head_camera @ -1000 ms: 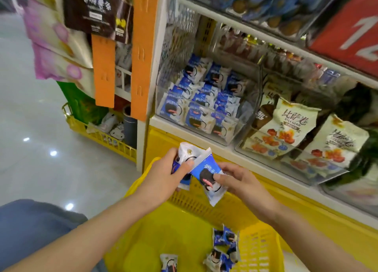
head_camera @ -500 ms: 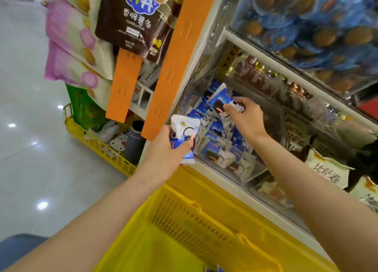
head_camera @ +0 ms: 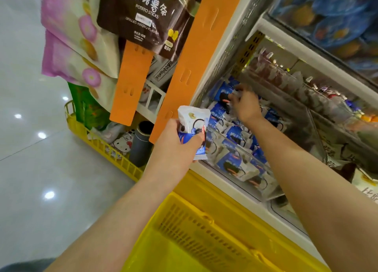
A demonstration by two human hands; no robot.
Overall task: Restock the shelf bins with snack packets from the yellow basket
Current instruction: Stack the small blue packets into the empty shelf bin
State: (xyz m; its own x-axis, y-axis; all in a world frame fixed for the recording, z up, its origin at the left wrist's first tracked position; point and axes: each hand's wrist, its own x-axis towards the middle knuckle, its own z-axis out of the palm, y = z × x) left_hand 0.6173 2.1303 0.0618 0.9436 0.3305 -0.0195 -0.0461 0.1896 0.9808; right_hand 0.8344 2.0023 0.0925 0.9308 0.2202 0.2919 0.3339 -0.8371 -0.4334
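Note:
My left hand (head_camera: pixel 176 143) grips blue-and-white snack packets (head_camera: pixel 193 124) in front of the shelf edge, above the yellow basket (head_camera: pixel 204 230). My right hand (head_camera: pixel 246 108) reaches deep into the clear shelf bin (head_camera: pixel 302 132), which holds several of the same blue packets. Its curled fingertips pinch one packet (head_camera: pixel 222 93) at the bin's back left. That part of the view is blurred. The basket's inside is mostly out of view below.
Orange hanging strips (head_camera: pixel 196 67) with a brown potato-stick bag (head_camera: pixel 143 16) and pink bags (head_camera: pixel 71 36) hang left of the bin. A yellow floor rack (head_camera: pixel 102 149) holds a grey cylinder (head_camera: pixel 141 147). Beige packets (head_camera: pixel 364 181) fill the bin to the right.
My right hand has carried its packet from above the bin down to the bin's back left. My left hand has stayed in front of the shelf with its packets.

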